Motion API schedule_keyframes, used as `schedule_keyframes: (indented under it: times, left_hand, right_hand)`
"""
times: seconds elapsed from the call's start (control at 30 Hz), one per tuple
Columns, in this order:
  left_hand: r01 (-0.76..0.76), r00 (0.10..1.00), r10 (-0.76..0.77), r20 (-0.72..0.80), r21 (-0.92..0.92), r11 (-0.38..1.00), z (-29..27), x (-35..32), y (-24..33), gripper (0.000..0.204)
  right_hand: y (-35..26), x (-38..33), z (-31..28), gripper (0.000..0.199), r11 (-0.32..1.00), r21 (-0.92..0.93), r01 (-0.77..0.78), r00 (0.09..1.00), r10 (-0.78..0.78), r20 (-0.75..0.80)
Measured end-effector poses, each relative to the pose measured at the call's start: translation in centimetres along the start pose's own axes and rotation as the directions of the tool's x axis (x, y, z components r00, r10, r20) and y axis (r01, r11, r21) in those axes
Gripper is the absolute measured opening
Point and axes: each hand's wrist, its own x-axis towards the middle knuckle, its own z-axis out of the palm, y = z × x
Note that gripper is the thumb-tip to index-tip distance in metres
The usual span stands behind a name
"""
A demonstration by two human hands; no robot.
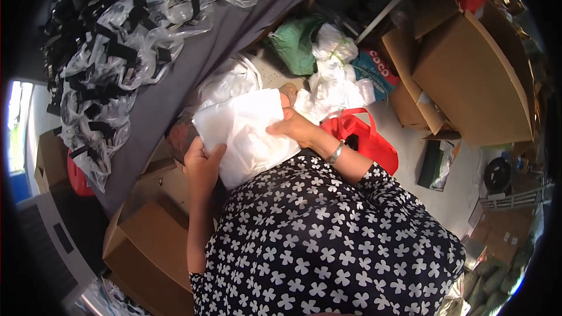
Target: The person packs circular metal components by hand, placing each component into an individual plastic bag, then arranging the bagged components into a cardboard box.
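1. Two bare hands share one white plastic bundle [252,140], held up in front of the body; the left hand [203,159] pinches its left edge, thumb on the near face and fingers partly hidden; the right hand [297,129] clamps the far right side, thumb on top, most fingers out of sight behind.

2. Holding and steadying the bundle appears to be the step in hand; any move from here would seem to call for both thumbs to press evenly, since thin film is likely to slip or fan apart.

3. Bright light falls across the bundle, which looks flat, glossy and soft, its corners fairly square, its face creased near the right thumb; whether it is a single folded bag or several layers cannot be told.

4. Around the right wrist sits a silver bracelet [337,151]; below the hands spreads a black garment [316,240] with white flower shapes.

5. Farther out, a red bag [383,151] stands right of the hands; white plastic bags [333,85] and a green bag [294,45] lie beyond; cardboard boxes [477,76] flank the scene; at upper left, clear plastic wraps [155,44] hold black pieces on grey cloth [175,90].
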Motion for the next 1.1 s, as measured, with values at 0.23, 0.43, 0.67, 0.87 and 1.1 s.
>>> schedule_keyframes:
  times: [0.23,0.43,0.67,0.87,1.1]
  left_hand:
    - [-0.312,0.462,0.777,-0.427,0.742,0.593,-8.7,3.7,3.6,0.008]
    - [-0.246,0.503,0.816,-0.284,0.858,0.45,-12.6,8.5,1.2,0.013]
    - [-0.194,0.46,0.849,-0.259,0.904,0.381,-11.7,9.2,1.4,0.016]
    - [-0.155,0.489,0.822,-0.291,0.899,0.41,-11.5,9.5,1.8,0.015]
    - [-0.123,0.479,0.816,-0.324,0.896,0.428,-12.3,9.3,0.5,0.015]
  right_hand:
    - [-4.0,3.4,-6.9,0.032,0.998,-0.037,-0.052,0.965,0.041,-0.26]
    - [-3.2,11.4,-7.3,0.032,0.998,-0.017,-0.053,0.948,0.045,-0.314]
    - [-0.2,19.3,-5.2,0.024,0.996,-0.034,-0.085,0.948,0.07,-0.312]
    - [4.3,24.2,-5.8,0.03,0.838,-0.486,-0.249,0.902,0.017,-0.432]
    - [1.1,22.9,-5.0,0.036,0.083,-0.984,-0.158,0.978,-0.124,-0.167]
